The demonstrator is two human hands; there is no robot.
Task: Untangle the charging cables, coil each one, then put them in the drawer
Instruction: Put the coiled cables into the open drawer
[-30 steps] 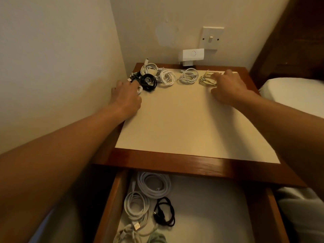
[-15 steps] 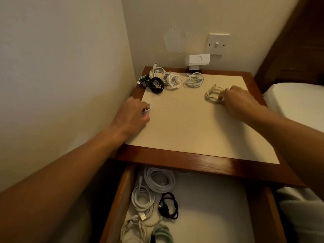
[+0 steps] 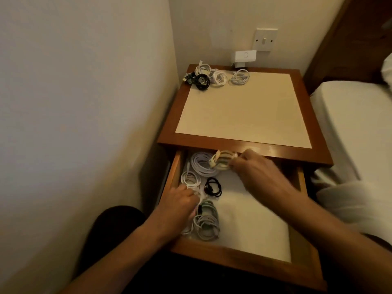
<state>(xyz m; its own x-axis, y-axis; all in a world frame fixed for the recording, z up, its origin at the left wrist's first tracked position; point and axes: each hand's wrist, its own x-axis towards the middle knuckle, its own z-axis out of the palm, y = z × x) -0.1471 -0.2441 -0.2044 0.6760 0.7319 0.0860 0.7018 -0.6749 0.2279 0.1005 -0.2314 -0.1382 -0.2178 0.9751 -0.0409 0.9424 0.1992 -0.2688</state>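
Note:
The nightstand drawer (image 3: 233,256) stands pulled out, and both my hands are inside it. My right hand (image 3: 254,172) pinches a cream coiled cable (image 3: 221,161) at the drawer's back, just over a large white coil (image 3: 200,165). My left hand (image 3: 180,200) is at the drawer's left side, fingers curled round a small white cable (image 3: 196,190). Around it lie a white coil (image 3: 189,178), a black coil (image 3: 213,187), a pale green coil (image 3: 209,210) and a grey-white coil (image 3: 204,227). Several coiled cables stay on the tabletop's back left: a black one (image 3: 202,81) and white ones (image 3: 239,77).
The nightstand top (image 3: 244,107) has a cream mat. A wall runs close on the left. A white adapter (image 3: 245,57) sits under a wall switch (image 3: 265,40). A bed (image 3: 350,124) lies to the right. The drawer's right half shows its white liner (image 3: 254,225).
Both hands came off the tabletop and down into the drawer. The right hand carried the cream coil with it, the left a small white cable. The view tilted downward.

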